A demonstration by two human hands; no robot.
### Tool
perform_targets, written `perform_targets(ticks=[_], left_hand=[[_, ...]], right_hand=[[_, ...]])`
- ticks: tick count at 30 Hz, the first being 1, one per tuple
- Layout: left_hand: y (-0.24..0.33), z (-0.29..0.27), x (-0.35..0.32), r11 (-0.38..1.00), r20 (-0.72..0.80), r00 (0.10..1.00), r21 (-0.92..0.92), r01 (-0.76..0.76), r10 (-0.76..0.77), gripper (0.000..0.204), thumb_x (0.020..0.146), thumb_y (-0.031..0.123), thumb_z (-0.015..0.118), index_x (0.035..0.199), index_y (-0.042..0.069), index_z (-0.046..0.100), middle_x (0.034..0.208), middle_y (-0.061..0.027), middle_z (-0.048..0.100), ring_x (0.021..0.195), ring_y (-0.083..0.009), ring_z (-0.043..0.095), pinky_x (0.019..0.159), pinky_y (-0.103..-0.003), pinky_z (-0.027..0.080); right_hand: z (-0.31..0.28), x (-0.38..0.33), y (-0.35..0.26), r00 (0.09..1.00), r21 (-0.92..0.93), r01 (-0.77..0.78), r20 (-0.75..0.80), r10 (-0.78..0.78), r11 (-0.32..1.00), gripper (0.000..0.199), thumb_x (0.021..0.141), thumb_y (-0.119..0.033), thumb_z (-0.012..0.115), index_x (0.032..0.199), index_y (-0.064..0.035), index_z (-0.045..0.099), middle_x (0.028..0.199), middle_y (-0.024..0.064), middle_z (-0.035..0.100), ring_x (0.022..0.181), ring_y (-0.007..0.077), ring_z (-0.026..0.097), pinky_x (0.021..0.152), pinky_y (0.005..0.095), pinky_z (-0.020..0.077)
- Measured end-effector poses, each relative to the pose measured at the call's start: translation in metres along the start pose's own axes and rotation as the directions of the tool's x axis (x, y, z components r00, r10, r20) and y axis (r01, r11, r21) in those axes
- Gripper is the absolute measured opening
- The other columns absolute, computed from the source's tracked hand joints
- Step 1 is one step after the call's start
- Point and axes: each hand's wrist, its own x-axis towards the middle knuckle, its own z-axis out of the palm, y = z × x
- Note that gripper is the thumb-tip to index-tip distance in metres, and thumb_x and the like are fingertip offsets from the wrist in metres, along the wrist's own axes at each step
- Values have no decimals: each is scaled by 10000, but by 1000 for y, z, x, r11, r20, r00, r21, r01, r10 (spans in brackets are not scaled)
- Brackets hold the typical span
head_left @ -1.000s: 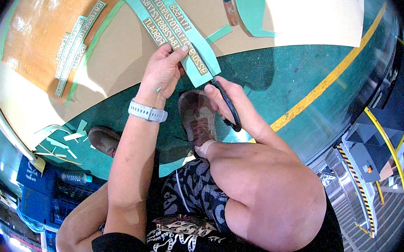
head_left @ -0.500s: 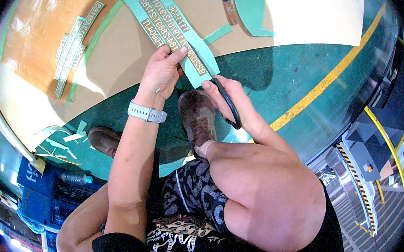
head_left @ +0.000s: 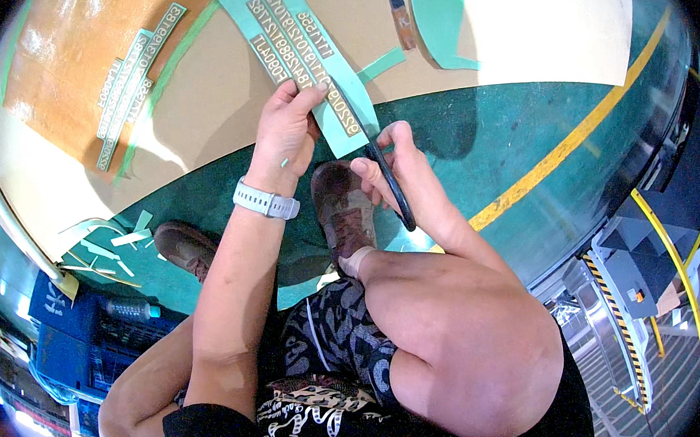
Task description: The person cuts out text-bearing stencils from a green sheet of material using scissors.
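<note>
My left hand pinches the near end of a long teal sheet that carries rows of pale cut-out characters. The sheet lies across a brown cardboard panel on the floor. My right hand grips black-handled scissors, whose blades meet the sheet's lower right edge just beside my left fingers. I squat, with my knees and two brown shoes below the hands. A white watch sits on my left wrist.
Another strip of characters lies at the upper left on the cardboard. Teal offcuts litter the green floor at the left. A larger teal piece and a white sheet lie upper right. A yellow floor line runs diagonally. A blue crate stands lower left.
Both hands hold almost the same place. The scissors have crept slightly along the sheet's edge.
</note>
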Motion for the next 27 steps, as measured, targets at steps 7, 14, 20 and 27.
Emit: perform_targets(ticks=[7, 14, 20, 27], left_hand=[[1, -2, 2, 999, 20, 1000, 33, 4, -4, 187, 858, 80, 585, 1042, 45, 567, 940, -35, 646, 816, -140, 633, 725, -308, 543], [5, -6, 2, 999, 44, 999, 38, 23, -25, 174, 864, 69, 574, 1037, 48, 573, 948, -38, 647, 818, -140, 635, 735, -309, 545], [7, -5, 2, 996, 21, 999, 74, 39, -41, 175, 870, 63, 563, 1044, 43, 568, 950, -43, 645, 822, -138, 634, 728, -297, 551], [7, -5, 2, 997, 14, 999, 71, 43, -44, 178, 874, 66, 558, 1051, 43, 564, 948, -40, 644, 817, -133, 634, 714, -282, 551]], right_hand=[[-7, 2, -9, 998, 87, 5, 58, -10, 996, 462, 863, -321, 627, 1106, -22, 374, 599, 126, 565, 547, 219, 603, 502, 326, 464], [-9, 8, -16, 991, 91, -18, 135, 6, 996, 369, 899, -364, 564, 981, -5, 534, 576, 68, 550, 523, 160, 559, 508, 292, 451], [-5, 9, -17, 989, 108, -92, 126, 78, 990, 361, 907, -364, 552, 993, -14, 574, 573, 61, 539, 519, 137, 530, 508, 286, 444], [0, 11, -13, 999, 86, -11, 35, 8, 996, 375, 908, -362, 551, 932, 10, 591, 617, 141, 551, 548, 170, 512, 543, 313, 447]])
